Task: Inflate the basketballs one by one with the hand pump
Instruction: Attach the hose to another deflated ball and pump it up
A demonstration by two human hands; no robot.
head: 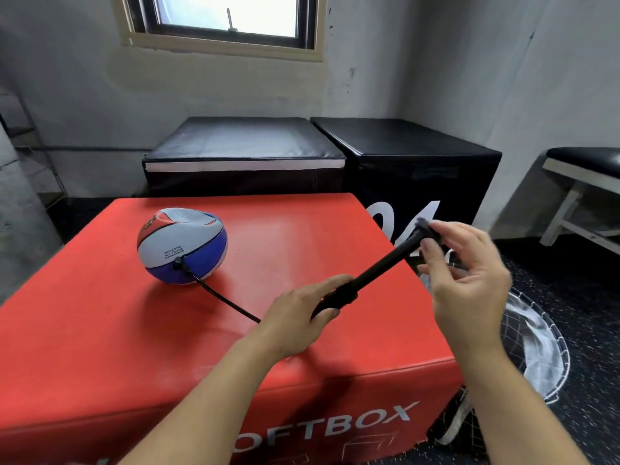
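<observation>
A half-flat basketball (pixel 183 245) in grey, blue and red lies on the red soft box (pixel 134 330), left of centre. A black hose (pixel 221 298) runs from its valve toward my left hand (pixel 298 317), which grips the body of the black hand pump (pixel 372 270). The pump points up and to the right. My right hand (pixel 466 283) pinches the pump's handle at the upper end with thumb and fingertips.
Two black padded boxes (pixel 402 152) stand behind the red box against the wall. A white net bag (pixel 533 347) lies on the dark floor to the right. A padded bench (pixel 583 176) sits at the far right. A window is above.
</observation>
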